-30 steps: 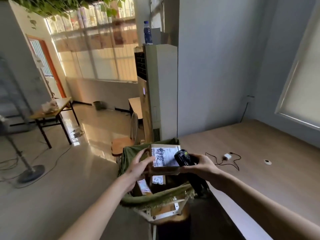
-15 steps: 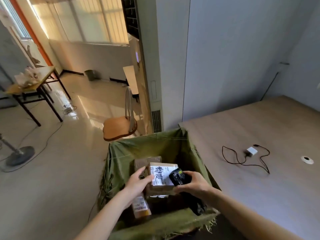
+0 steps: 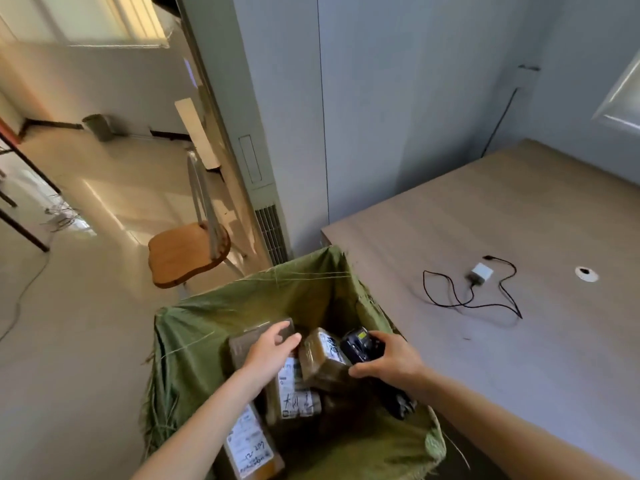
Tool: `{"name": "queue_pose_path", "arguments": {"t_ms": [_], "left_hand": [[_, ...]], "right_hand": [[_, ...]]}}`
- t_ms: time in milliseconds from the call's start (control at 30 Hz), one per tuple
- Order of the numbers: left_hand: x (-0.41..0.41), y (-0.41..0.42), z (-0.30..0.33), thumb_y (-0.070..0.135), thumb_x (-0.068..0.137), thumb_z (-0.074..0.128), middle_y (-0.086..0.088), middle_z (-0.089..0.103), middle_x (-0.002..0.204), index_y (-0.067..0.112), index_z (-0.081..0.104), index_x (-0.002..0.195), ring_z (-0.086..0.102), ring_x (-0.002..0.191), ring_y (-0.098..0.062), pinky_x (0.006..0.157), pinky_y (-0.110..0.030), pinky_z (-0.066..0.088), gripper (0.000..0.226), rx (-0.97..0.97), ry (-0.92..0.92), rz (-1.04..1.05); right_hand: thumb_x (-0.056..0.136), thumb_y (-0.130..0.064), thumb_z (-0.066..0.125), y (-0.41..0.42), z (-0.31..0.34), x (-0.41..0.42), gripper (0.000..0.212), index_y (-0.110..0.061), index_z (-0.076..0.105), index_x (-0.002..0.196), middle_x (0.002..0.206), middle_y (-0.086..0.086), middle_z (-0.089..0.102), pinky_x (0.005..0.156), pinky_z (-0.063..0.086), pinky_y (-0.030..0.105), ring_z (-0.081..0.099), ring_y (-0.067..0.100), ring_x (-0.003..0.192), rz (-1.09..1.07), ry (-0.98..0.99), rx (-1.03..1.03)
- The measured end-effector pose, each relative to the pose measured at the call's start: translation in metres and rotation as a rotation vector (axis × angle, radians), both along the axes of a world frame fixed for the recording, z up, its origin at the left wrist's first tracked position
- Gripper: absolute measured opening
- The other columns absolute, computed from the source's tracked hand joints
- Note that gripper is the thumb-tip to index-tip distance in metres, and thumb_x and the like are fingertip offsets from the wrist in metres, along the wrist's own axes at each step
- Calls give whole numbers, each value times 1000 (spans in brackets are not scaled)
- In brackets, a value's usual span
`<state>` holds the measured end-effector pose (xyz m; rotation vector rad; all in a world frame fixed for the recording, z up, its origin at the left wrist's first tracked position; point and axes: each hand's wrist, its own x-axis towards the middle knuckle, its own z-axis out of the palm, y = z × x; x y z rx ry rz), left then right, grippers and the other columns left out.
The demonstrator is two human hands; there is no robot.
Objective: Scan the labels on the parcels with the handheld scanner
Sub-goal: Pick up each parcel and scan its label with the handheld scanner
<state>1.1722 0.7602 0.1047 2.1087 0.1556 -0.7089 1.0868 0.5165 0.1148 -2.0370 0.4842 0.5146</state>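
Observation:
Several brown taped parcels with white labels lie inside a green woven sack (image 3: 221, 327). My right hand (image 3: 391, 362) grips a black handheld scanner (image 3: 360, 344) just inside the sack's right side. Beside the scanner lies a small parcel (image 3: 322, 355) with handwriting on its label, free of both hands. My left hand (image 3: 270, 348) reaches over a darker parcel (image 3: 246, 341) at the back, fingers relaxed and spread above it. Two more labelled parcels (image 3: 294, 393) (image 3: 249, 441) lie nearer to me, partly hidden by my left forearm.
A wooden table (image 3: 519, 209) stands right of the sack, with a white charger and black cable (image 3: 481, 275) on it. A wooden chair (image 3: 187, 251) stands behind the sack on the left. A white floor air conditioner (image 3: 249, 143) and a grey wall rise behind.
The camera tilted down towards the sack. My left hand let go of the handwritten parcel, which now lies in the sack, and moved left over another parcel. My right hand keeps the scanner.

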Motion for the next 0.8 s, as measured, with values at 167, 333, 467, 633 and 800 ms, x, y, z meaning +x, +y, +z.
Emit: {"name": "queue_pose_path", "arguments": {"t_ms": [167, 333, 467, 633, 800], "left_hand": [[25, -19, 40, 39, 98, 61, -2, 55, 141, 32, 53, 141, 53, 124, -18, 94, -28, 44, 45, -23, -142, -142], [34, -72, 100, 44, 96, 63, 5, 50, 149, 33, 54, 141, 44, 139, -17, 113, -37, 35, 47, -115, -351, -373], [12, -131, 149, 57, 92, 60, 7, 31, 161, 39, 51, 142, 28, 149, -20, 118, -48, 28, 54, -120, -485, -571], [-53, -218, 216, 50, 91, 66, 2, 36, 158, 31, 52, 144, 33, 146, -19, 119, -41, 30, 58, -247, -554, -798], [-174, -317, 283, 52, 92, 65, 6, 68, 111, 30, 55, 141, 62, 117, -20, 102, -35, 47, 55, -337, -599, -1025]], "right_hand": [[58, -49, 92, -25, 43, -14, 81, -29, 62, 130, 106, -3, 71, 87, 62, 37, 70, 16, 95, -92, -63, 5], [59, -45, 94, -57, 97, -63, 86, -32, 59, 136, 103, -5, 72, 74, 60, 26, 72, 13, 87, -300, -164, -79], [61, -42, 93, -87, 148, -126, 80, -30, 62, 133, 95, -5, 74, 60, 54, 15, 73, 5, 71, -437, -197, -151], [60, -38, 95, -119, 218, -233, 77, -27, 63, 128, 97, -12, 72, 56, 45, 10, 68, 0, 77, -700, -242, -321], [61, -42, 95, -148, 280, -383, 71, -30, 63, 123, 104, -9, 70, 70, 47, 19, 66, 11, 91, -917, -244, -506]]}}
